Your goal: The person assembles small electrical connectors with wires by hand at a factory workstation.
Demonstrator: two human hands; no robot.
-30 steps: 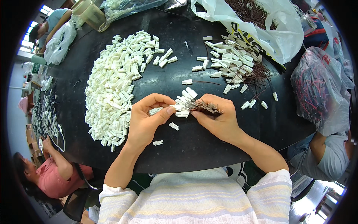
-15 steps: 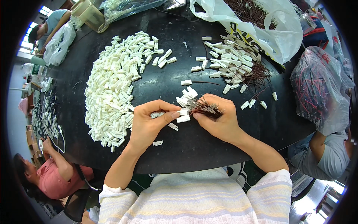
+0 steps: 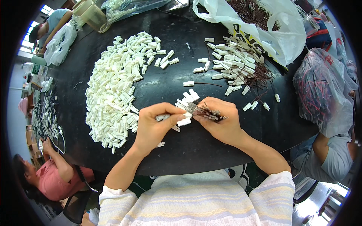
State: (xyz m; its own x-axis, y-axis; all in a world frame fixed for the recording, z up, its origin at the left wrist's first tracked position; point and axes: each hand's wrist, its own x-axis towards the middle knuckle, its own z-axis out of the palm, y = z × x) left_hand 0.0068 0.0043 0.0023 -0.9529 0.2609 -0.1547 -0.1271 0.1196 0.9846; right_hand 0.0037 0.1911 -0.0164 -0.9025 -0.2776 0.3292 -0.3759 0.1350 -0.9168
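Observation:
Above the near part of the black table (image 3: 215, 156), my right hand (image 3: 226, 122) is closed around a bundle of thin brown wires (image 3: 205, 112) with metal terminals at their ends. Several white plastic connector housings (image 3: 187, 98) fan out from the bundle's left side. My left hand (image 3: 154, 126) meets the bundle there, thumb and forefinger pinching a white connector housing (image 3: 186, 115) against the wire ends. More white housings (image 3: 162, 117) show inside the curl of its fingers. One loose housing (image 3: 176, 129) lies partly hidden beside my left thumb.
A large heap of white housings (image 3: 111, 90) covers the table's left side. Housings with brown wires (image 3: 237, 64) lie in a pile at the right, before a white plastic bag (image 3: 286, 41) of wires. Co-workers sit left and right; a beige jug (image 3: 89, 15) stands at the far left.
My left hand has shifted slightly right, closer to the bundle, with its pinched housing now against the wires. The bundle has turned a little in my right hand.

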